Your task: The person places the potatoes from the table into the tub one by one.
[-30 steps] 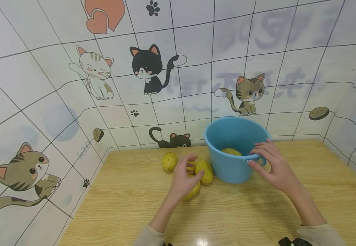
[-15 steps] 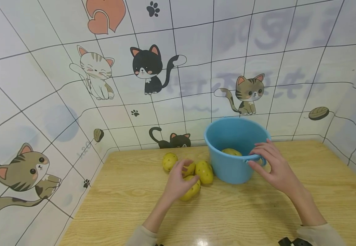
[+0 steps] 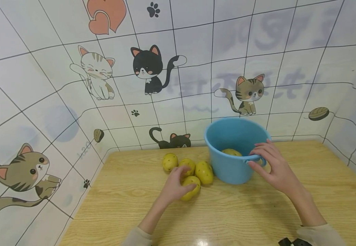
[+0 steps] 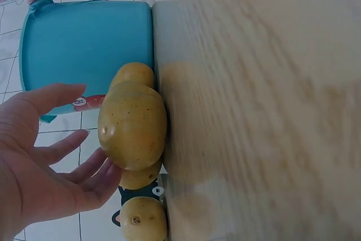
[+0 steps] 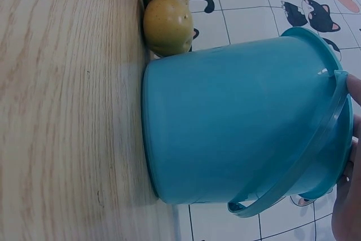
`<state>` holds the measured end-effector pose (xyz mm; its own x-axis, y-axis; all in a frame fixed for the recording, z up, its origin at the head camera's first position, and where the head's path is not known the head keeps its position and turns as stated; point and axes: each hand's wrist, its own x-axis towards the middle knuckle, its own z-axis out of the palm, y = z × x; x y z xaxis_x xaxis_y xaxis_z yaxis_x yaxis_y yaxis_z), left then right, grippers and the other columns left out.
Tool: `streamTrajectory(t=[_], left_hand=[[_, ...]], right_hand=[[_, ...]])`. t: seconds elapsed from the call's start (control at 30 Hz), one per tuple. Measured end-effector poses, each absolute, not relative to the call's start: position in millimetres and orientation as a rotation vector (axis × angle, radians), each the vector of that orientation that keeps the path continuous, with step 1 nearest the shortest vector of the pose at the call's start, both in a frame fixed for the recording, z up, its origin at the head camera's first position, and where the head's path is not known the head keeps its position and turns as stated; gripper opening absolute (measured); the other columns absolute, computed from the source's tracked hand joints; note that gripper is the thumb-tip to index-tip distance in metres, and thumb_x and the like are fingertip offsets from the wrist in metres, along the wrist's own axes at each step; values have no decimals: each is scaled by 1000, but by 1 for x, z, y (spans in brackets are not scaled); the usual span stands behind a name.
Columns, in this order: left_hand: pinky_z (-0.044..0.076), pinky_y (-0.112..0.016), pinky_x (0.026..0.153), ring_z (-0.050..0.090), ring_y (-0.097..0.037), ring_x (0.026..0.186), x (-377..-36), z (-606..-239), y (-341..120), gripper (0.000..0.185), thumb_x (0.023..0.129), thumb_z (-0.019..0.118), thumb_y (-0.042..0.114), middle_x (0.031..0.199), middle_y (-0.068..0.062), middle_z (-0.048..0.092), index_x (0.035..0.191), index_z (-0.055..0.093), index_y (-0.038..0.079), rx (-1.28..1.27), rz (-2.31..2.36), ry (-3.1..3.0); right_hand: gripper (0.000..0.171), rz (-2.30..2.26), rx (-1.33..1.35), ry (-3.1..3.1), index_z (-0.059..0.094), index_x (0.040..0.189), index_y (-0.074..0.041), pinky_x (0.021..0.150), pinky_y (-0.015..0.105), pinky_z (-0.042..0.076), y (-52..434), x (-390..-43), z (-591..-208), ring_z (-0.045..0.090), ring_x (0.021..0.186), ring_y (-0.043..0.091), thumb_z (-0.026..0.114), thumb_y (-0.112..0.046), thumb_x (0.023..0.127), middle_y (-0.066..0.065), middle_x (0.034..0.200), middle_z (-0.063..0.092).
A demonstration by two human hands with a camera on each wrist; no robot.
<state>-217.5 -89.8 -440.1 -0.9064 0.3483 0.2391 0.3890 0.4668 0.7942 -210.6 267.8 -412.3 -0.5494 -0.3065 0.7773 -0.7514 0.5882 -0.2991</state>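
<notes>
Cat-printed wall [image 3: 193,44] stood behind the wooden table [image 3: 239,218], where I saw four potatoes [image 3: 204,172] lying left of an upright blue bucket [image 3: 231,171]. I had the left hand [image 3: 174,186] at the nearest potato [image 3: 193,192], thumb and fingers spread apart beside it; whether a fingertip touched, I couldn't tell. With the right hand [image 3: 273,167] I pinched the bucket's rim, thumb outside, fingers over it. One more potato [image 3: 231,152] lay inside the bucket.

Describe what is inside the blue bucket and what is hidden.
Inside the blue bucket, one yellow potato partly shows. The near wall hides its lower part and the bucket's bottom; more potatoes cannot be ruled out.
</notes>
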Motion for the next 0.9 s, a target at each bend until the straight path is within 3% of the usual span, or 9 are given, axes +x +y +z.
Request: streamTrajectory(t=[0.17,0.5,0.73,0.9], left_hand=[[47,-52,100,55,-33,116,-219,-445,-95,59,80,80,15,128,-20,57,131,57,-1,-703,-1434,-2687],[43,-54,104,54,-37,117,-219,-446,-101,63,76,81,11,126,-22,54,132,57,-6,-777,-1297,-2797],[44,-57,102,53,-37,119,-218,-449,-106,69,73,85,15,129,-23,53,134,57,0,-782,-1244,-2864],[44,-56,102,53,-36,120,-219,-450,-107,70,74,85,17,131,-22,55,136,56,1,-780,-1219,-2894]], right_hand=[[19,841,852,-2094,68,105,-11,122,48,16,266,-211,-411,49,121,32,71,-27,95,5,109,64],[18,836,842,-2118,68,105,-8,122,49,16,267,-210,-411,49,122,32,71,-23,95,6,109,63],[18,829,820,-2157,68,105,-8,121,51,16,267,-211,-411,48,123,31,75,-16,90,5,109,63],[19,832,841,-2107,69,105,-11,122,48,17,267,-211,-411,49,121,33,72,-25,94,4,108,64]])
